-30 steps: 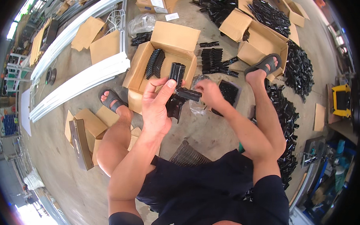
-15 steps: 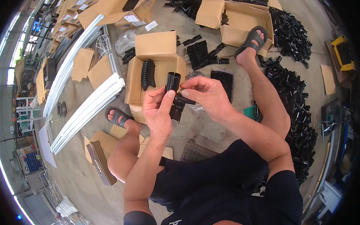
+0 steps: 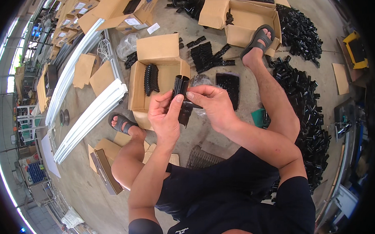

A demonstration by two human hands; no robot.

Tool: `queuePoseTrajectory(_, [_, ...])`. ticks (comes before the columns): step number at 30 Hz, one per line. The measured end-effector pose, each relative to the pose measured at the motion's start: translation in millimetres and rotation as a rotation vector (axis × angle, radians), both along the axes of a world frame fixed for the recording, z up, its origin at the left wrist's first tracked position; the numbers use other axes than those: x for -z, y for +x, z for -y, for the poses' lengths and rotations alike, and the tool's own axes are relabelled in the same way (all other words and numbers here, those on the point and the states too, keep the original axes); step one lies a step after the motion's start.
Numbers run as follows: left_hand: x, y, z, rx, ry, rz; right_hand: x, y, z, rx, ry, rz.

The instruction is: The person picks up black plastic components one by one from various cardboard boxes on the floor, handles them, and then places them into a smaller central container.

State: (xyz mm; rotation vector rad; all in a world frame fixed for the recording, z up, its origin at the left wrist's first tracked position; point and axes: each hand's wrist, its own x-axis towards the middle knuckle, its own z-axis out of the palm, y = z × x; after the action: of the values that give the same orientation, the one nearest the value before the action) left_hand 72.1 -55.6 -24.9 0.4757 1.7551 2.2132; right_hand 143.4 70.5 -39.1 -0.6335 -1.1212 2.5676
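Observation:
Above the near edge of an open cardboard box (image 3: 158, 48), I hold a glossy black plastic fitting (image 3: 180, 85) with a slit, tube-like upper end. My left hand (image 3: 166, 115) is closed around its left side, thumb pressed to its front. My right hand (image 3: 212, 103) pinches the fitting's right side between thumb and fingers. A dark piece sticks out under the right fingers; I cannot tell whether it is a separate part. Inside the box stands a neat row of black fittings (image 3: 151, 80). More black fittings (image 3: 206, 56) lie in rows on the floor just beyond it.
Loose black parts (image 3: 302, 100) form a long heap along my right leg. Another open box (image 3: 214, 11) lies near my right foot. Long white metal profiles (image 3: 90, 124) lie at the left. A flat dark tray or bag (image 3: 228, 88) and clear plastic (image 3: 127, 45) lie on the floor.
My right hand has moved slightly in toward the fitting, and its fingers now press against the side. The upper end of the fitting now shows two rounded lobes. The view has shifted slightly.

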Motion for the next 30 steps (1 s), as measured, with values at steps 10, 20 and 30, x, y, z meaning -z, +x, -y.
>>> queuePoseTrajectory(10, [1.9, -1.0, 4.7, -0.016, -0.042, 0.011, 5.4, -0.2, -1.7, 0.083, 0.775, -0.001])
queuePoseTrajectory(20, [-2.1, -1.0, 7.9, -0.037, -0.09, 0.024, 0.3, -3.2, -12.0, 0.075, 1.19, -0.085])
queuePoseTrajectory(30, [-2.3, 0.9, 4.4, -0.032, -0.106, 0.065, 8.1, -5.4, -9.6, -0.123, 0.225, -0.013])
